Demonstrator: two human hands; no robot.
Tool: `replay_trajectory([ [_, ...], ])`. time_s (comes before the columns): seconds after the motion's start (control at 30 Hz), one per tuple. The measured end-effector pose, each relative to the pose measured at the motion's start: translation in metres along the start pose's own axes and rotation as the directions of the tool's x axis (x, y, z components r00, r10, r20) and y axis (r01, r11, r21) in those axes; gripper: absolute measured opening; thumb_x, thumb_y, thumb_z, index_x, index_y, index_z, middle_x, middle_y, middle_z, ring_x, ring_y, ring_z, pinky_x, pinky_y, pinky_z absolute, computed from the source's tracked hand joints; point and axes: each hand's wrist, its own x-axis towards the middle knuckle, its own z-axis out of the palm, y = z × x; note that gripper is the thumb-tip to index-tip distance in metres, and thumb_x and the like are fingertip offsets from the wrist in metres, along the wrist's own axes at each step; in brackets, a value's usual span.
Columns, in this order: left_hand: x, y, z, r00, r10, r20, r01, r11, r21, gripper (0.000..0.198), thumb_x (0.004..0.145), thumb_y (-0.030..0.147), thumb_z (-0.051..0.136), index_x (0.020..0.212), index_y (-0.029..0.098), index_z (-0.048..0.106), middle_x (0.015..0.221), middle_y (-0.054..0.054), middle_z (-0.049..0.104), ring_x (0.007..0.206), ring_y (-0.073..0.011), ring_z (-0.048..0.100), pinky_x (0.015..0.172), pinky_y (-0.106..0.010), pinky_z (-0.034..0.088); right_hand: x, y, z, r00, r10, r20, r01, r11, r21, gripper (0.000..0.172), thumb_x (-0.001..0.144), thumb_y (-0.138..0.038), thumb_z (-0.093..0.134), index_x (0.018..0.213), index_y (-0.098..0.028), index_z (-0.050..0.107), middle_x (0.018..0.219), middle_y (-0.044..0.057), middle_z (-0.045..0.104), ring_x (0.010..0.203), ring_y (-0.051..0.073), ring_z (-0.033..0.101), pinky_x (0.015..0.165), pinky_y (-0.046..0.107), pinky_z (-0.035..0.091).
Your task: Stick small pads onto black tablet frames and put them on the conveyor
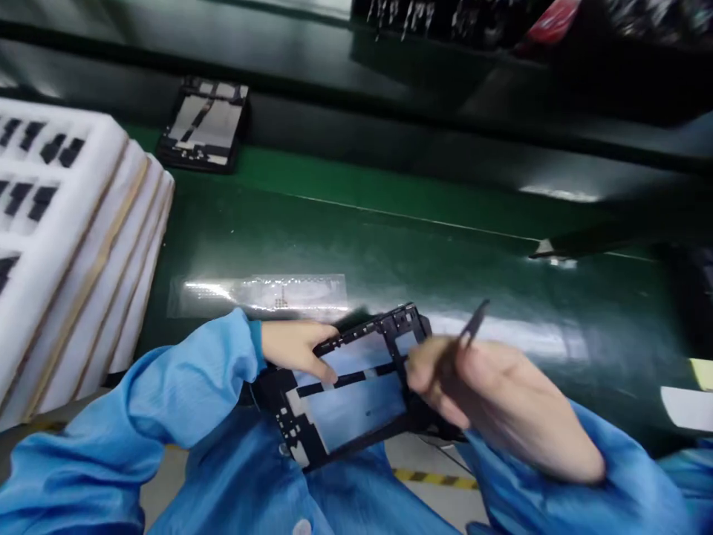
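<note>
A black tablet-like frame [356,412] with shiny blue-grey panels and a dark strip across its middle lies tilted in front of my body. My left hand [298,345] grips its upper left edge, the thumb resting on the panel near the strip. Close over its right end is my right hand [495,390], somewhat blurred, with its fingers pinched around dark tweezers [474,321] that point up and away. Parts of the frame's right end are hidden behind those fingers. Whether the right fingertips touch the frame, I cannot tell.
White foam trays [83,275] with black parts are stacked at the left. A similar frame stack [206,122] sits at the back of the green bench [390,245]. A clear plastic strip [259,296] lies ahead of my left sleeve. Paper [688,409] lies at the right edge.
</note>
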Motion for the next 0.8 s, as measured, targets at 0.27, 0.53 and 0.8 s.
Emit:
replay_trajectory([
  [0.27,-0.023,-0.001,-0.097,0.907,0.145,-0.395,0.166,0.74,0.652,0.006,0.09,0.021,0.076,0.087,0.021,0.071,0.065,0.004,0.057,0.063,-0.015,0.051,0.077,-0.031,0.039,0.139,0.037,0.029,0.956,-0.292,0.012,0.275,0.884,-0.378,0.03,0.096,-0.046,0.088,0.114,-0.022,0.083,0.113,0.007,0.086,0.103,0.021,0.081,0.096,0.036,0.067],
  [0.53,-0.004,-0.01,-0.094,0.921,0.108,-0.375,0.239,0.605,0.759,0.009,0.091,0.027,0.08,0.091,0.018,0.077,0.067,0.005,0.059,0.07,-0.0144,0.061,0.097,-0.035,0.051,0.146,0.047,0.035,0.952,-0.295,0.086,0.304,0.863,-0.403,0.018,0.102,-0.036,0.083,0.113,-0.022,0.08,0.118,0.005,0.085,0.111,0.021,0.082,0.102,0.035,0.068],
  [0.8,-0.006,-0.008,-0.09,0.93,0.109,-0.35,0.237,0.551,0.8,0.03,0.095,0.032,0.073,0.106,0.004,0.079,0.074,0.006,0.057,0.107,-0.023,0.073,0.115,-0.054,0.05,0.145,0.046,0.034,0.965,-0.256,0.048,0.252,0.868,-0.427,0.025,0.1,-0.045,0.086,0.113,-0.024,0.08,0.115,0.005,0.085,0.108,0.023,0.082,0.1,0.037,0.069],
])
